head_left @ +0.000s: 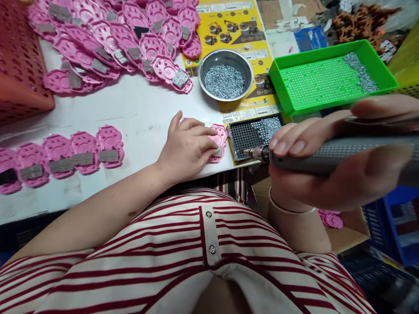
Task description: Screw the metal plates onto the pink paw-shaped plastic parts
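Note:
My left hand (190, 146) rests at the table's front edge, its bent fingers over a pink plastic housing (220, 138), holding it down on the white surface. Another bit of pink shows behind the fingers, mostly hidden. In my right hand (327, 161) is a grey electric screwdriver (347, 150), gripped along its body and pointing left. Its bit hovers over or touches a black perforated tray (244, 137); I cannot tell which. Small silvery screws (271, 128) lie in that tray's right part, just right of the pink housing.
A steel bowl of screws (225, 78) and a green tray (288, 93) with more screws stand behind. Pink housings with grey plates pile up (131, 37) at back left; several more stand in a row (60, 152) at left. A red basket (22, 65) borders the far left.

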